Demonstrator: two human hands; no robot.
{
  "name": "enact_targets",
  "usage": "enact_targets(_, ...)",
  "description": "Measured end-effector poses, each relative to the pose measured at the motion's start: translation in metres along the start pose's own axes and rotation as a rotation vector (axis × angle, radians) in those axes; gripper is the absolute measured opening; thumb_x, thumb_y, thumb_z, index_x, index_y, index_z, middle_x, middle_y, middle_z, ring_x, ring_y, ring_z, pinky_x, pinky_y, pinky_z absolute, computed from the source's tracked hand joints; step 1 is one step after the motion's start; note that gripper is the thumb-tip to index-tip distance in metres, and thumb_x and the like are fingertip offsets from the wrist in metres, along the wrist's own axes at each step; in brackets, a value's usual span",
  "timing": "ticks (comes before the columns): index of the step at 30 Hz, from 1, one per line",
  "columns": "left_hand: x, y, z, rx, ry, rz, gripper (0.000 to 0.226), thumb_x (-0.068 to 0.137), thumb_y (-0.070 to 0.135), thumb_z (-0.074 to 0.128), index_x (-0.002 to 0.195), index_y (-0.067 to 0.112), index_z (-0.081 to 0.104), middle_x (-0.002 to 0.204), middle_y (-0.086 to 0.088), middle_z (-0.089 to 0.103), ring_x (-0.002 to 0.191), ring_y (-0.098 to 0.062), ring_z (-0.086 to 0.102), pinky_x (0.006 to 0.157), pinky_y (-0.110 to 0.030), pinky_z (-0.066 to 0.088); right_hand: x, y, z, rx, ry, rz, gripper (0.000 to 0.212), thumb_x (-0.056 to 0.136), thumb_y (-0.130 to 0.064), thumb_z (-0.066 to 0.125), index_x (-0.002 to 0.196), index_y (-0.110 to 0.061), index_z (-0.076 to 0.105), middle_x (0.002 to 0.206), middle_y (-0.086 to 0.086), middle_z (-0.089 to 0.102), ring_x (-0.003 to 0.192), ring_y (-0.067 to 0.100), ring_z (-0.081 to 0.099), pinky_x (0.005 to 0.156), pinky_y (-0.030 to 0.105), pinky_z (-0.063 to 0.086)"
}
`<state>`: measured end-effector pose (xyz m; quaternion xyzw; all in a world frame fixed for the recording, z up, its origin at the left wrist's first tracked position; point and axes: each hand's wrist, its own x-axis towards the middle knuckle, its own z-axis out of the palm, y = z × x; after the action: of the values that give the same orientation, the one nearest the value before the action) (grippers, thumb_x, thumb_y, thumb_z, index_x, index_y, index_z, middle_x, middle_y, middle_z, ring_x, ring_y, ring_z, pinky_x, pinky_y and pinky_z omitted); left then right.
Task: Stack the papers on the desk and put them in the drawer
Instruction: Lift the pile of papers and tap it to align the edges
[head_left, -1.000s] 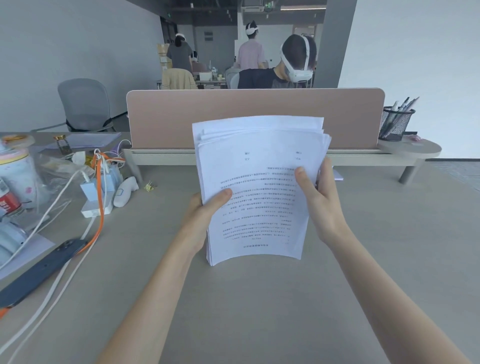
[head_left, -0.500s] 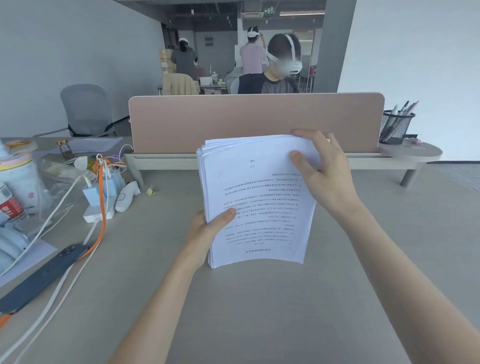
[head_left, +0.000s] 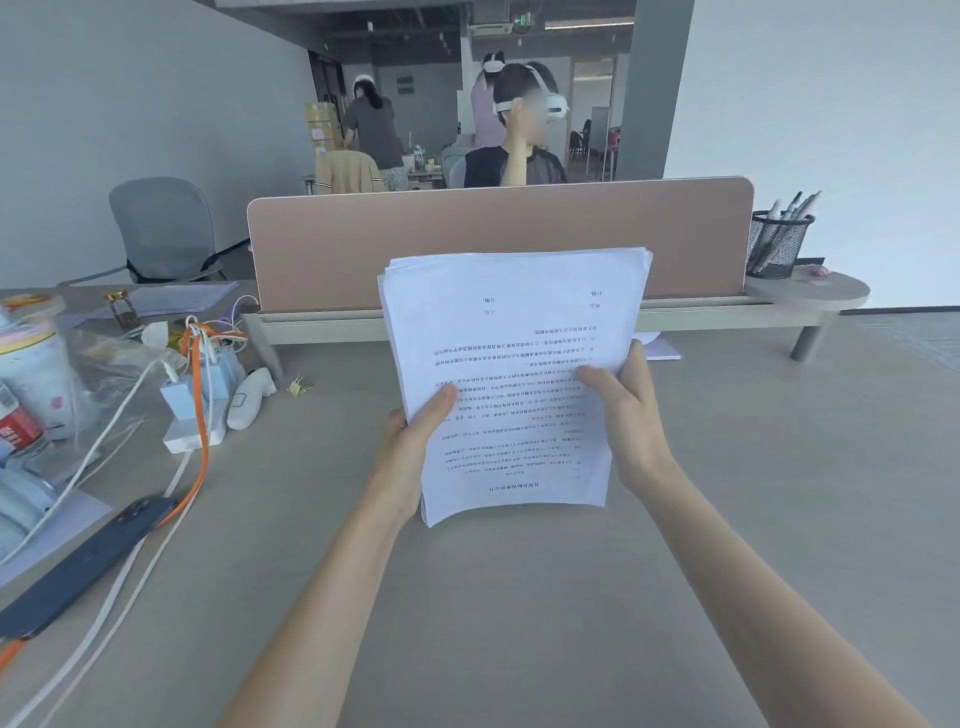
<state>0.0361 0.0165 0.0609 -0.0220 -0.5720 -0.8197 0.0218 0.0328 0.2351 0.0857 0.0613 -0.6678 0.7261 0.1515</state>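
A thick stack of white printed papers (head_left: 514, 332) stands upright on its lower edge on the grey desk (head_left: 727, 519), text upside down towards me. My left hand (head_left: 410, 441) grips the stack's left side, thumb on the front sheet. My right hand (head_left: 623, 410) grips the right side, thumb across the front. The sheets' top edges are slightly fanned at the left corner. Behind the stack at the right, another white paper (head_left: 662, 349) lies flat on the desk. No drawer is in view.
A pink divider panel (head_left: 322, 244) with a low shelf runs across the back of the desk. A mesh pen cup (head_left: 776, 241) stands at the right. Chargers, cables (head_left: 200, 415), a dark phone (head_left: 88, 561), a thermometer and cups crowd the left side. A person sits beyond the divider.
My right hand has come down from the stack's top edge to its right side. The stack stands more upright, with its top edges more even.
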Motion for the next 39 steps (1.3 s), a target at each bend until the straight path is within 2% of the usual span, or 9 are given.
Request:
enact_targets(3, 0.000, 0.000, 0.004, -0.029, -0.021, -0.007, 0.039, 0.082, 0.037, 0.073, 0.116, 0.017, 0.071, 0.116, -0.007, 0.076, 0.105, -0.023, 0.074, 0.086, -0.043, 0.059, -0.001, 0.001, -0.004, -0.058, 0.056, -0.024, 0.031, 0.084, -0.019, 0.059, 0.111, -0.014, 0.046, 0.113, 0.004, 0.065, 0.105, 0.023, 0.064, 0.091, 0.045, 0.050)
enact_targets(7, -0.012, -0.022, 0.007, 0.159, 0.041, 0.017, 0.010, 0.091, 0.028, 0.070, 0.096, 0.025, 0.078, 0.099, 0.002, 0.081, 0.095, -0.021, 0.076, 0.077, -0.037, 0.059, -0.018, 0.022, -0.005, -0.101, 0.059, 0.042, 0.027, 0.091, -0.015, 0.060, 0.110, -0.033, 0.057, 0.114, -0.008, 0.071, 0.109, 0.015, 0.068, 0.090, 0.040, 0.055)
enact_targets(14, -0.012, -0.033, 0.009, 0.311, 0.155, 0.077, 0.002, 0.089, 0.030, 0.073, 0.088, 0.031, 0.075, 0.083, 0.018, 0.079, 0.083, 0.000, 0.074, 0.076, -0.029, 0.058, -0.022, 0.037, -0.002, -0.102, 0.057, 0.068, 0.021, 0.098, -0.020, 0.053, 0.109, -0.037, 0.058, 0.106, -0.025, 0.071, 0.103, 0.002, 0.066, 0.092, 0.033, 0.053)
enact_targets(16, -0.010, -0.045, 0.007, 0.333, 0.164, 0.068, 0.009, 0.090, 0.027, 0.072, 0.086, 0.035, 0.073, 0.080, 0.028, 0.076, 0.084, 0.007, 0.072, 0.077, -0.025, 0.055, -0.022, 0.055, -0.001, -0.153, 0.048, 0.104, 0.012, 0.099, -0.021, 0.053, 0.107, -0.029, 0.056, 0.096, -0.032, 0.069, 0.093, -0.006, 0.064, 0.092, 0.034, 0.050)
enact_targets(20, 0.010, -0.055, -0.002, 0.364, 0.161, 0.039, 0.009, 0.090, 0.028, 0.071, 0.085, 0.035, 0.073, 0.080, 0.030, 0.075, 0.079, 0.011, 0.070, 0.078, -0.023, 0.056, -0.007, 0.074, 0.006, -0.232, 0.109, 0.108, 0.020, 0.100, -0.021, 0.053, 0.110, -0.004, 0.050, 0.092, -0.013, 0.067, 0.085, 0.010, 0.062, 0.078, 0.031, 0.049)
enact_targets(26, 0.046, -0.056, -0.015, 0.386, 0.146, -0.079, 0.007, 0.089, 0.034, 0.072, 0.087, 0.028, 0.075, 0.074, 0.021, 0.077, 0.075, 0.001, 0.074, 0.064, -0.023, 0.056, 0.032, 0.090, 0.011, -0.420, 0.112, 0.150, 0.027, 0.095, -0.025, 0.058, 0.105, -0.002, 0.050, 0.104, 0.014, 0.069, 0.099, 0.033, 0.065, 0.082, 0.043, 0.053)
enact_targets(32, 0.044, -0.054, -0.007, 0.436, 0.095, -0.145, 0.014, 0.091, 0.044, 0.066, 0.088, 0.032, 0.073, 0.091, 0.015, 0.077, 0.086, -0.006, 0.073, 0.073, -0.028, 0.055, 0.027, 0.079, -0.003, -0.395, 0.149, 0.188, 0.024, 0.090, -0.020, 0.062, 0.114, -0.019, 0.058, 0.097, -0.015, 0.065, 0.094, 0.010, 0.065, 0.071, 0.028, 0.048)
enact_targets(35, 0.024, -0.052, 0.007, 0.432, 0.055, -0.172, 0.015, 0.091, 0.046, 0.065, 0.091, 0.033, 0.072, 0.095, 0.015, 0.076, 0.091, -0.006, 0.071, 0.076, -0.029, 0.055, 0.007, 0.068, -0.020, -0.446, 0.162, 0.182, 0.027, 0.088, -0.020, 0.062, 0.115, -0.019, 0.059, 0.100, -0.012, 0.067, 0.094, 0.014, 0.065, 0.072, 0.028, 0.049)
enact_targets(39, -0.017, -0.045, 0.035, 0.373, 0.011, -0.201, 0.012, 0.094, 0.041, 0.063, 0.088, 0.032, 0.069, 0.092, 0.014, 0.074, 0.083, -0.004, 0.070, 0.066, -0.026, 0.053, -0.029, 0.046, -0.047, -0.466, 0.175, 0.177, 0.007, 0.089, -0.016, 0.053, 0.095, -0.016, 0.057, 0.091, 0.000, 0.066, 0.083, 0.021, 0.059, 0.067, 0.032, 0.045)
